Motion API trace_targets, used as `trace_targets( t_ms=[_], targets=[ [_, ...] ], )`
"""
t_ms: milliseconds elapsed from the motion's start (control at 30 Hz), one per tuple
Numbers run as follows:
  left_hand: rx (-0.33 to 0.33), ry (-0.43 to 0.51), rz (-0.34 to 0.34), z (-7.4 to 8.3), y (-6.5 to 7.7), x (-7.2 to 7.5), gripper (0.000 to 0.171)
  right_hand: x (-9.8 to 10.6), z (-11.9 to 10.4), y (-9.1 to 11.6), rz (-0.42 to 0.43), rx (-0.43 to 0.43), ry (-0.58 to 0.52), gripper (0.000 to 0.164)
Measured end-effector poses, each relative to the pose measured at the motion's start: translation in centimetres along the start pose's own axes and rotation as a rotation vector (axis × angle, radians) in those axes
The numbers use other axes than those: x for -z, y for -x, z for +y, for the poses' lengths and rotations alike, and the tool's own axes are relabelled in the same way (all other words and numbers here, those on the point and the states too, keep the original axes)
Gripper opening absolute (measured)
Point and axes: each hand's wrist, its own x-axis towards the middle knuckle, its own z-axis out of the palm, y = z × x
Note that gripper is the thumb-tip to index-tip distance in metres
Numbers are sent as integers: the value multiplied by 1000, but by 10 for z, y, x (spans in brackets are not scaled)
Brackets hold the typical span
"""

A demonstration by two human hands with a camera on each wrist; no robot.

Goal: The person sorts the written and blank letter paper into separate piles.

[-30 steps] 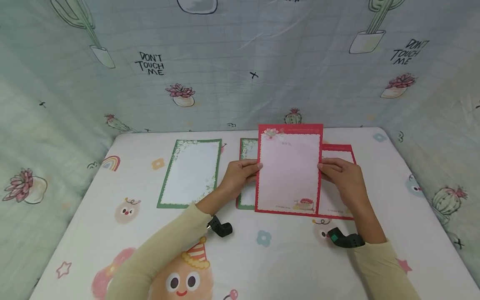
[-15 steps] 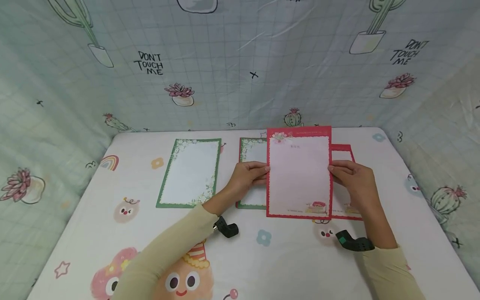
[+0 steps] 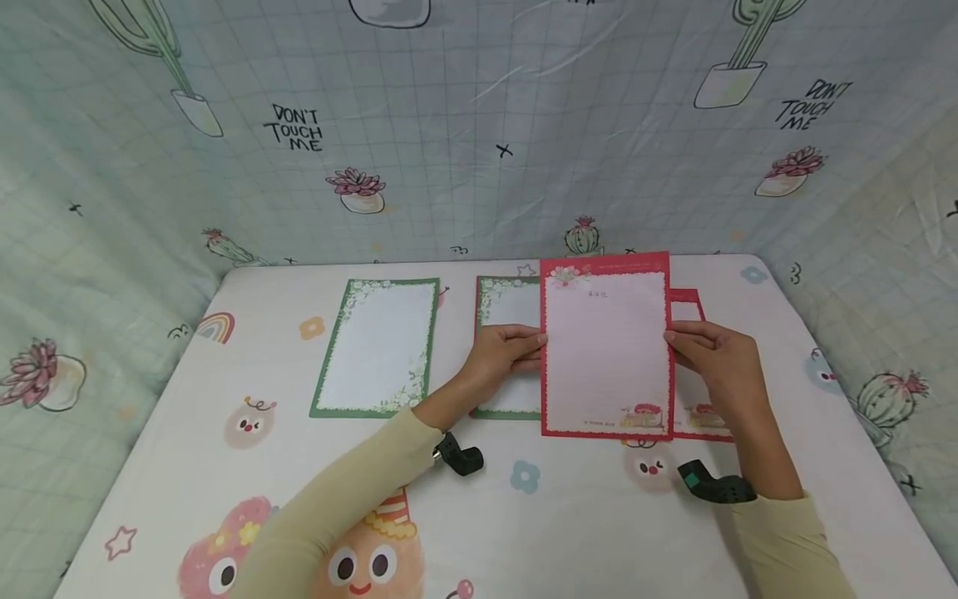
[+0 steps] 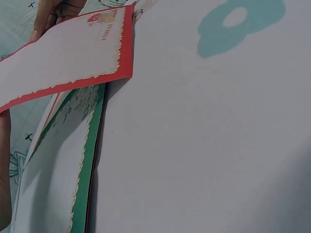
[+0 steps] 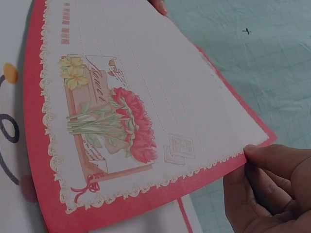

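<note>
A sheet of red-bordered letter paper (image 3: 606, 358) is held up over the table between both hands. My left hand (image 3: 500, 359) pinches its left edge, and my right hand (image 3: 720, 359) pinches its right edge, thumb on the front. The right wrist view shows a printed red flower bouquet on the sheet (image 5: 116, 111) and the right thumb (image 5: 272, 158) at its border. Behind it, a second red-bordered sheet (image 3: 690, 399) lies partly hidden. To the left a green-bordered sheet (image 3: 509, 391) is partly covered by the raised paper and left hand.
Another green-bordered sheet (image 3: 377, 349) lies flat on the left of the white patterned table (image 3: 584, 524). A patterned cloth (image 3: 449, 100) hangs behind the table and along its sides.
Both hands have carried the raised red-bordered sheet to the right and slightly down, showing more of the green-bordered sheet behind and covering more of the red one.
</note>
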Motion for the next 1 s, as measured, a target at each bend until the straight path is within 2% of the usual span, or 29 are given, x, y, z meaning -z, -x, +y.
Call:
trace_targets(
  t_ms=[633, 1000],
  targets=[
    [-1, 27, 6, 1, -4, -9, 26, 7, 0, -4, 14, 1, -30, 56],
    [26, 45, -2, -2, -7, -15, 26, 14, 3, -5, 33, 2, 16, 57]
  ],
)
